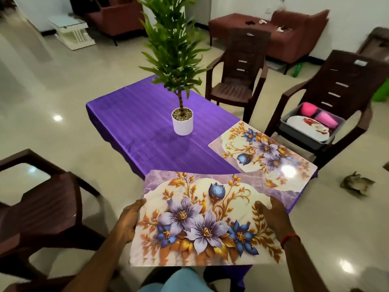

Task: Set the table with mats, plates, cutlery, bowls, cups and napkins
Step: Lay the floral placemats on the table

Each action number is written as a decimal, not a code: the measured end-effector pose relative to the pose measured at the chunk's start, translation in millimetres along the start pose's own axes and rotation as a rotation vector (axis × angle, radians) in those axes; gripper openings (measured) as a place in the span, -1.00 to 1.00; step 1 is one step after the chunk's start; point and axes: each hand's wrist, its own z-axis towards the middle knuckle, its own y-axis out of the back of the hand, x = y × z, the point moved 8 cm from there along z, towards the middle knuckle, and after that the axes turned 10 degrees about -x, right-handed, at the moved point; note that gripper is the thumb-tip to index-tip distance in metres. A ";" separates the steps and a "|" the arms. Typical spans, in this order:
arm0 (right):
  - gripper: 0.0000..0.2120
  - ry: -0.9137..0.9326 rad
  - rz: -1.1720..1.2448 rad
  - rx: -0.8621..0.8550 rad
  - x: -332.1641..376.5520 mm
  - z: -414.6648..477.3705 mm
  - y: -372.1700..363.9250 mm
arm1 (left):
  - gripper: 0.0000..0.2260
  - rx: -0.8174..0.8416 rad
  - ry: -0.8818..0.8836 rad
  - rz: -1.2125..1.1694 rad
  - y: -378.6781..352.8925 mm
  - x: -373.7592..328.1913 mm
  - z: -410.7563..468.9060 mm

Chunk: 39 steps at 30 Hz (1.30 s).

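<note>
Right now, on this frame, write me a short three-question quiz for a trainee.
1. True or false: the potted plant stands on a mat.
2. Where are the plates? A on the table; B in the grey tub on a chair; C on the floor.
3. How many mats show?
Key: 1 false: the potted plant stands on the purple cloth. 2 B. 3 two: the laid mat; the held mat, gripped by the left hand, the right hand resting on it.
</note>
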 end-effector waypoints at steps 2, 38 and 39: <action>-0.62 -0.025 0.023 -0.044 -3.4 2.0 1.6 | -0.57 0.058 0.033 0.010 -11.7 -15.3 15.3; -0.72 -0.489 0.056 -0.743 -11.4 -93.9 -78.0 | -0.75 0.295 -0.772 0.862 -148.8 -209.2 205.6; -0.72 -0.488 0.058 -0.750 -10.1 -93.3 -77.9 | -0.75 0.294 -0.797 0.880 -151.6 -210.9 203.3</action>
